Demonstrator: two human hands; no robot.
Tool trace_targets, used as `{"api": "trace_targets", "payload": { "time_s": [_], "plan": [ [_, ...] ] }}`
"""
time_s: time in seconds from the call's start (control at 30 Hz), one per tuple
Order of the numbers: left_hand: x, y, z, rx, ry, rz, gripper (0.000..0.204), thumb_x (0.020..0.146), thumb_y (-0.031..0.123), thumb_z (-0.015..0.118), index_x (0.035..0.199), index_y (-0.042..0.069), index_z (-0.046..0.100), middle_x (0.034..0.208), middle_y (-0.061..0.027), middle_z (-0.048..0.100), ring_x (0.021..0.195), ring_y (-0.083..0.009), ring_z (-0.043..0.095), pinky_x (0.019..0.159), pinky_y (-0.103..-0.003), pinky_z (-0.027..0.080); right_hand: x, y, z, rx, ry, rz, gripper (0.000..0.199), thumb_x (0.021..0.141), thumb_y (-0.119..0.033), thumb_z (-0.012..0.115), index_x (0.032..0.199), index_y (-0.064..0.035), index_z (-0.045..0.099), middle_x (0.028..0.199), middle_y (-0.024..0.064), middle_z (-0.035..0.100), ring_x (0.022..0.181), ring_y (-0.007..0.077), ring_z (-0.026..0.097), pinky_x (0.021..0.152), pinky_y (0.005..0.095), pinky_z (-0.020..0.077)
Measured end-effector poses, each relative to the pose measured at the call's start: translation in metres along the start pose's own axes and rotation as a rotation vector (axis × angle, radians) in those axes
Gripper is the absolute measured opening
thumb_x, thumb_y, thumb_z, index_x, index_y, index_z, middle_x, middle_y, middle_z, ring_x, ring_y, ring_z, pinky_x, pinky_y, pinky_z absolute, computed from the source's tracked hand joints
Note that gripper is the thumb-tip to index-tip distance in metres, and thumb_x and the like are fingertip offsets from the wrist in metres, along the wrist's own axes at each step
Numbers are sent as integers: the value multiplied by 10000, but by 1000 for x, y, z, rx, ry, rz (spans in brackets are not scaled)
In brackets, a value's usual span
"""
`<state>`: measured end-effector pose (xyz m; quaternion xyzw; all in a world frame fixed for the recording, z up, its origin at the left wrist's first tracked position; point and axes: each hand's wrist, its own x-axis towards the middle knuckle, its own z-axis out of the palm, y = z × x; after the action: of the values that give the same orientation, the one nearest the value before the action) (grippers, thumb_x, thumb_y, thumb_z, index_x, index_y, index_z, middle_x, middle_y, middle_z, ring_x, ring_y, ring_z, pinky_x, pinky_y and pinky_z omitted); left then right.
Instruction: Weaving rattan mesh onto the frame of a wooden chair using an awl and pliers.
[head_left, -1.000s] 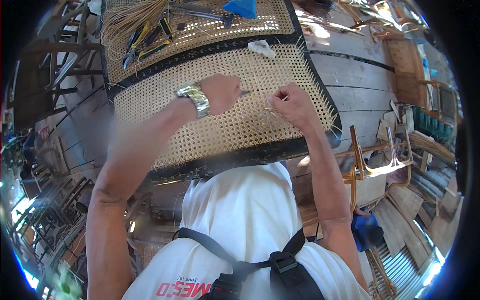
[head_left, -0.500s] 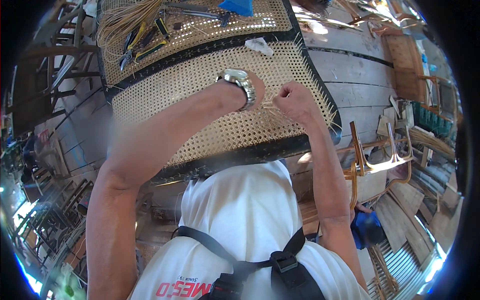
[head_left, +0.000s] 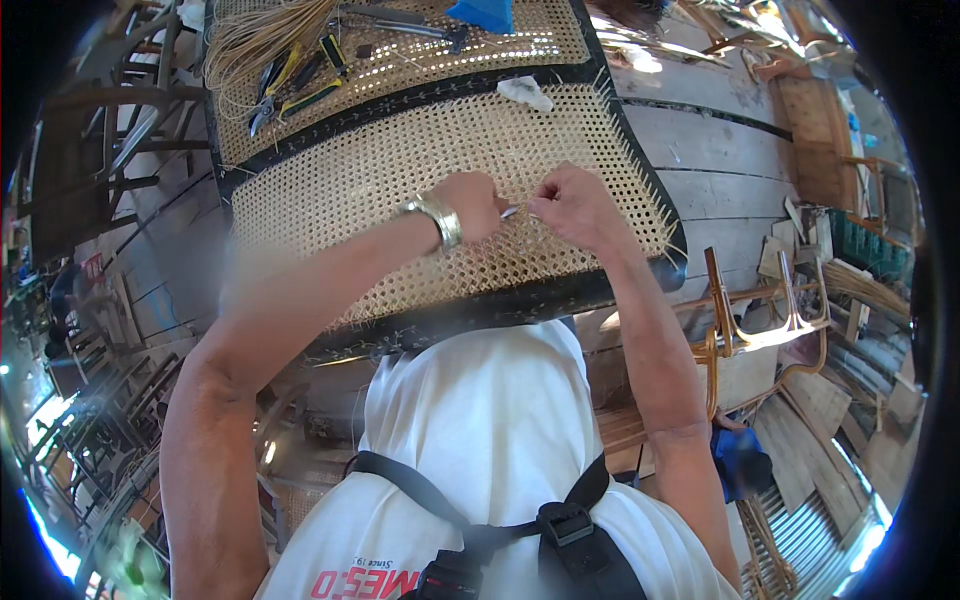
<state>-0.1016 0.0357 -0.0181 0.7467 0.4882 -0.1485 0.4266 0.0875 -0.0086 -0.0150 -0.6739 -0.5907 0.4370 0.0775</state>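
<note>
A woven cane panel (head_left: 370, 210) in a dark frame lies before me, and both my hands are over its right half. My left hand (head_left: 474, 203), with a metal watch on its wrist, is closed around a small, pale, shiny-tipped piece (head_left: 508, 212) pointing toward the right hand. I cannot make out its kind. Close beside it, my right hand (head_left: 578, 208) has thumb and forefinger pinched together; what they hold, if anything, is too small to name. Loose cane ends stick out along the panel's right edge.
On the far panel lie a bundle of cane strands (head_left: 262, 45), yellow-and-black pliers (head_left: 312, 97), a hammer (head_left: 425, 29) and a blue piece (head_left: 483, 13). A white crumpled lump (head_left: 525, 93) rests nearer. A bent wooden chair frame (head_left: 765, 335) stands at right.
My left hand has come down and left, so its fingers and the small shiny-tipped piece now show. My right hand has shifted slightly to the left, still pinched.
</note>
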Motion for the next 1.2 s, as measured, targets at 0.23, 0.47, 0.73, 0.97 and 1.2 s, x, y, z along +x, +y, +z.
{"api": "trace_targets", "payload": {
  "time_s": [0.23,0.47,0.73,0.97,1.2],
  "plan": [
    [20,12,-28,19,-316,-4,258,934,204,576,832,18,722,671,-84,704,570,-150,667,562,-323,534,-12,6,8,-22,175,-59,226,795,-207,727,842,14,708,915,165,627,809,294,647,755,375,512],
    [26,7,-21,-74,-277,-77,371,908,356,631,763,24,710,637,-79,694,545,-165,670,499,-317,518,-11,-5,19,-28,163,-11,197,796,-178,719,876,2,719,936,163,622,862,319,653,779,377,518],
    [8,-4,-56,468,-98,29,429,940,450,557,945,49,708,829,-162,708,812,-277,699,749,-410,554,-21,-5,39,-280,432,-187,58,800,-114,648,783,-59,652,992,134,580,917,345,583,807,450,490],
    [-12,-73,-119,393,189,-73,333,989,319,519,1032,21,659,876,-185,672,851,-344,685,759,-463,547,-30,-4,36,-228,415,-246,65,828,-127,619,805,-66,622,971,123,585,902,338,579,805,471,463],
    [-18,-28,-9,-138,158,102,508,708,508,819,874,61,645,727,-92,657,650,-236,635,612,-392,487,-24,1,25,-139,396,-103,105,838,-146,627,844,-53,675,926,153,608,899,340,604,805,460,483]
  ]
}}
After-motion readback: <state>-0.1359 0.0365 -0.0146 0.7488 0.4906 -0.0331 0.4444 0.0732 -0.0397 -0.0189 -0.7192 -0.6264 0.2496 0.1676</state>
